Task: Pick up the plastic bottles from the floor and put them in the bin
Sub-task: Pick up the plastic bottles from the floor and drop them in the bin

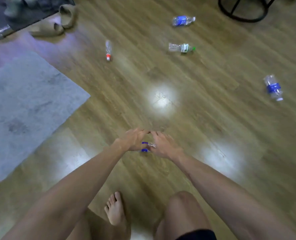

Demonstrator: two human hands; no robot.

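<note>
Left hand and right hand down low, cupped around a blue-label bottle between them, grip unclear; four more bottles scattered on the floor beyond.

Brown wood-plank floor fills view, blurred by motion. Bright white light glare at centre, softer patches lower down. Grey mottled rectangular rug at left. Dark mat top left, pair of tan slippers beside it. Black round metal furniture base top right.
</note>
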